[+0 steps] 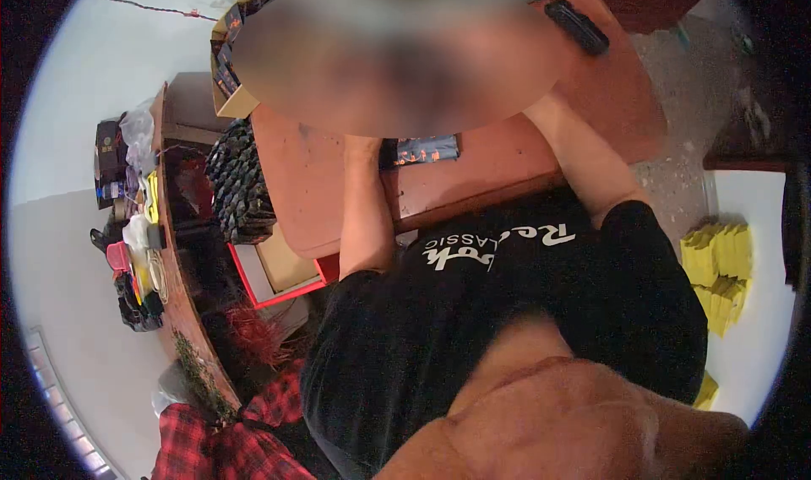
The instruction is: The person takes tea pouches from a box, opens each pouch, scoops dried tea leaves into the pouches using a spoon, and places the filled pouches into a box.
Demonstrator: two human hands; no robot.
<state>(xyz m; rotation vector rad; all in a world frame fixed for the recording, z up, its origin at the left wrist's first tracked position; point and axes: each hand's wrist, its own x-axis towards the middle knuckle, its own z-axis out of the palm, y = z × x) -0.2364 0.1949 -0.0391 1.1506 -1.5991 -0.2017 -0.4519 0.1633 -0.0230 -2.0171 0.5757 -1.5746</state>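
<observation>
A large blurred oval covers the upper middle of the head view and hides both my hands. My left forearm [367, 206] reaches up over the reddish-brown table [312, 176], and its wrist slips under the blur. From the other side my right forearm [587, 155] slants inward and also vanishes there. A flat dark grey piece with orange figures [428, 150], perhaps a packet, lies near the table's front edge, just right of my left wrist. Its far side is hidden. What my fingers touch or hold cannot be seen.
A cardboard box [236, 103] with dark, orange-marked packets stands at the table's far left. Beside it hang dark braided strands [236, 176]. A black ribbed object [577, 27] lies far right. Below left is a red-edged box [283, 269]; yellow bundles [718, 265] are at right.
</observation>
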